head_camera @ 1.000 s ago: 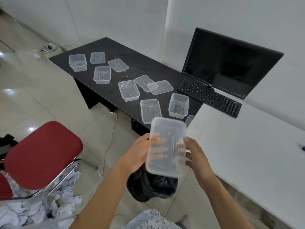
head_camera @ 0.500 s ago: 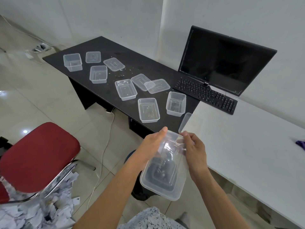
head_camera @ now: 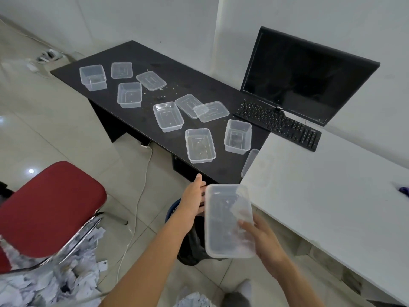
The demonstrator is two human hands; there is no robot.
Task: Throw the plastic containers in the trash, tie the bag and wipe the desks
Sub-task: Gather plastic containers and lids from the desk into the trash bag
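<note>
The right hand (head_camera: pixel 263 242) is gripping a clear plastic container (head_camera: pixel 225 220) above the black trash bag (head_camera: pixel 194 249), the left hand (head_camera: pixel 193 201) is lying open at its rim, and I judge the next move is calling for a release straight down.

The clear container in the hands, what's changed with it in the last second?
The clear container has been tipped from upright and lowered over the black trash bag. The left hand has opened at its edge; the right hand slid down its side and holds it. The containers on the black desk are unmoved.
</note>
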